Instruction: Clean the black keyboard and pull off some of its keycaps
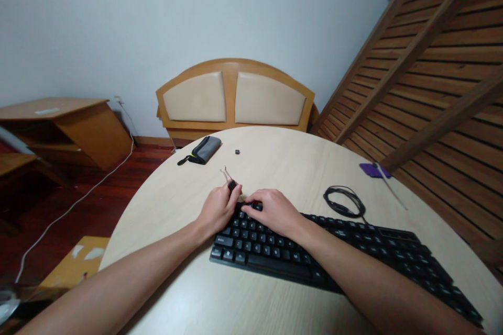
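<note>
A black keyboard [275, 261] lies slantwise on the round table [181, 293]. My left hand [218, 208] is closed around a wire keycap puller [231, 184], over the keyboard's upper left corner. The puller's thin wire prongs point away from me. Just to its right, my right hand [273, 209] rests over the top rows of keys, thumb and fingers drawn close together. Whatever may be between those fingertips is too small and too covered to make out. Beyond the hands sits a small black piece [237, 152], which looks like a keycap.
A grey and black zip pouch [208, 149] lies at the far left of the table. The coiled keyboard cable [346, 201] sits behind the keyboard. Near the right edge is a purple flat item [374, 170] with a thin pale strip across it. A headboard [231, 94] stands beyond the table.
</note>
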Tool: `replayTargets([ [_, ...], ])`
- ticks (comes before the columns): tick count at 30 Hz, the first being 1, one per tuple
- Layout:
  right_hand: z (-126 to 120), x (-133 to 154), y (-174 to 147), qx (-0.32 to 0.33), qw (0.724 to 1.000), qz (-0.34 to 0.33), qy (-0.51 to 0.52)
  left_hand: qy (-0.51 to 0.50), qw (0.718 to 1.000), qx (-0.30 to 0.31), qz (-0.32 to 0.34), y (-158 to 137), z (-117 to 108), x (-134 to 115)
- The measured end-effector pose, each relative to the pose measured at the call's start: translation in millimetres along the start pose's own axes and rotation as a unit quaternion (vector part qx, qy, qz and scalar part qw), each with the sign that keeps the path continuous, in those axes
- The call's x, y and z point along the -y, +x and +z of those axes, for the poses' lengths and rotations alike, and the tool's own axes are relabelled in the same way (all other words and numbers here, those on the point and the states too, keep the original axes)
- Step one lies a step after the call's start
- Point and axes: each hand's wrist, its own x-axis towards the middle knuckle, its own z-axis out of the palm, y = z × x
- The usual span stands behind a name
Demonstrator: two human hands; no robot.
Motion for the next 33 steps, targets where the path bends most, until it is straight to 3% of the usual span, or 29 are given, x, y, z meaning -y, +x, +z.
replayTargets([
  [17, 1.1, 3.9, -2.7, -0.019, 0.999, 0.023, 0.039, -0.124, 0.989, -0.042, -0.076, -1.6, 4.4, 1.0],
  [26, -1.8, -4.0, -0.5, -0.079, 0.982, 0.078, 0.153, -0.125, 0.990, -0.035, -0.060, 4.2, 4.9, 5.8],
  [29, -10.6, -14.0, 10.6, -0.076, 0.988, 0.091, 0.102, -0.127, 0.990, -0.019, -0.056, 4.6, 4.0, 5.0],
  [33, -21.1, -32.7, 39.4, -0.041, 0.992, 0.101, -0.067, -0.123, 0.991, -0.007, -0.049, 4.6, 2.8, 3.0],
])
